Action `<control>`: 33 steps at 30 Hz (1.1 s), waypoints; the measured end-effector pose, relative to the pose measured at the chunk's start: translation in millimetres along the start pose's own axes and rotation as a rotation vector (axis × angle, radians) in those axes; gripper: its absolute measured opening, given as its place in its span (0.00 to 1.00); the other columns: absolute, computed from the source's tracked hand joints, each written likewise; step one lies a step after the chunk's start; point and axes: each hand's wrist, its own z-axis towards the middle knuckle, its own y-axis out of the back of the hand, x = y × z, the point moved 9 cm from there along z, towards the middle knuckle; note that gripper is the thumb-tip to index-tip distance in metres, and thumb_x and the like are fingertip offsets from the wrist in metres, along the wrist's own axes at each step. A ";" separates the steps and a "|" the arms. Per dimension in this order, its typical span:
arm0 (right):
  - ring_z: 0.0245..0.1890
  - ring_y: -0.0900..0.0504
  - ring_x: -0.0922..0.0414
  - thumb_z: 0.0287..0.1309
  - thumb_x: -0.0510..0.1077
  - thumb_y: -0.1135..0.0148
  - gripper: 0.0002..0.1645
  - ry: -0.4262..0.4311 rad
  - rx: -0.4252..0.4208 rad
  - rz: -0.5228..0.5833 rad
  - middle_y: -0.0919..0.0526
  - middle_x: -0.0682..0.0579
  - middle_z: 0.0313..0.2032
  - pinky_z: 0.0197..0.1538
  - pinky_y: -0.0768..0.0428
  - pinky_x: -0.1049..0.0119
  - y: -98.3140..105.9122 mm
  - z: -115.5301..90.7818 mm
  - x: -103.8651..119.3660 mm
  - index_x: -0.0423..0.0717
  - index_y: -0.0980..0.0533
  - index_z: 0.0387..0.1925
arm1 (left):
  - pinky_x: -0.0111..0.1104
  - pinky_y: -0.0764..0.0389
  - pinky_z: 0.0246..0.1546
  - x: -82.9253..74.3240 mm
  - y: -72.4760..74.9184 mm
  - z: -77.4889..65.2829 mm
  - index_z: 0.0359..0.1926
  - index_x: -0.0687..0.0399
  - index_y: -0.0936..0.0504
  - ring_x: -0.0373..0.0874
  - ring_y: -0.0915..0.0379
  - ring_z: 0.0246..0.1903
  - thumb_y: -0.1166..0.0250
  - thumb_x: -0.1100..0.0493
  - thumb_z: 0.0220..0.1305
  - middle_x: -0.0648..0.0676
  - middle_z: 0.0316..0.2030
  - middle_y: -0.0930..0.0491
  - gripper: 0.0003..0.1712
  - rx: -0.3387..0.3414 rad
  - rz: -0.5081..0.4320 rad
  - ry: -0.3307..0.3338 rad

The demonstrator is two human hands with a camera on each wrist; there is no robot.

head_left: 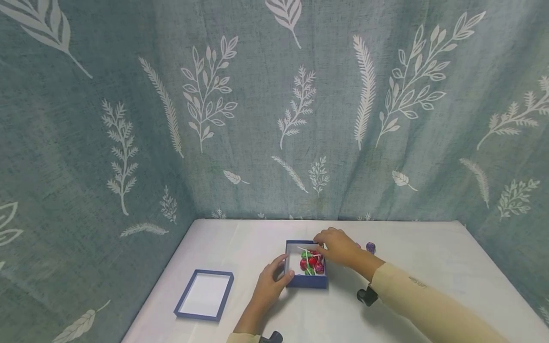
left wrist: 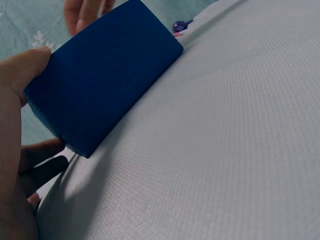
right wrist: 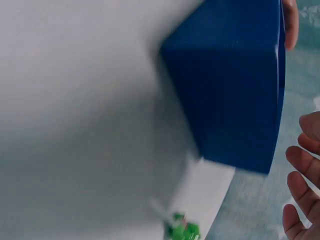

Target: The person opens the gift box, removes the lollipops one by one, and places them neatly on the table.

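Note:
An open blue box [head_left: 306, 282] with a white inside stands on the white-covered table. Red and green wrapped lollipops [head_left: 312, 261] lie heaped in its right half, their white sticks pointing various ways. My left hand [head_left: 269, 285] holds the box at its left side. The thumb [left wrist: 31, 65] is at the upper front corner, and other fingers [left wrist: 42, 150] reach low along the side. Above the box's back right corner is my right hand [head_left: 336, 245], its fingers loosely bent. Nothing shows between those fingers [right wrist: 302, 162] in the right wrist view.
A blue-rimmed lid [head_left: 198, 316] with a white inside lies left of the box. Beyond my right forearm are a purple lollipop [head_left: 371, 247] and a pink one [head_left: 358, 245]. The right wrist view shows a green lollipop [right wrist: 184, 230] on the table. Leaf-patterned curtains [head_left: 257, 119] surround the table.

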 end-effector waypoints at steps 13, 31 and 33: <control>0.38 0.20 0.56 0.60 0.46 0.34 0.11 0.056 0.049 0.030 0.14 0.58 0.33 0.47 0.22 0.52 -28.1 14.6 36.3 0.47 0.17 0.43 | 0.63 0.41 0.62 -2.3 2.4 -1.4 0.67 0.37 0.30 0.58 0.34 0.62 0.38 0.38 0.64 0.55 0.59 0.24 0.32 -0.010 0.017 -0.019; 0.32 0.21 0.59 0.54 0.45 0.29 0.07 0.085 0.098 -0.019 0.18 0.62 0.25 0.43 0.22 0.53 -51.7 20.1 43.1 0.48 0.16 0.35 | 0.63 0.41 0.62 -1.6 4.2 -2.1 0.67 0.40 0.30 0.58 0.34 0.62 0.38 0.39 0.64 0.54 0.58 0.23 0.32 -0.021 0.013 -0.038; 0.31 0.21 0.59 0.54 0.46 0.29 0.07 0.090 0.099 -0.039 0.18 0.63 0.26 0.41 0.23 0.54 -53.8 20.7 42.5 0.50 0.15 0.35 | 0.63 0.41 0.62 -1.3 4.0 -1.6 0.67 0.39 0.30 0.57 0.34 0.62 0.38 0.39 0.64 0.54 0.58 0.23 0.32 -0.018 0.013 -0.038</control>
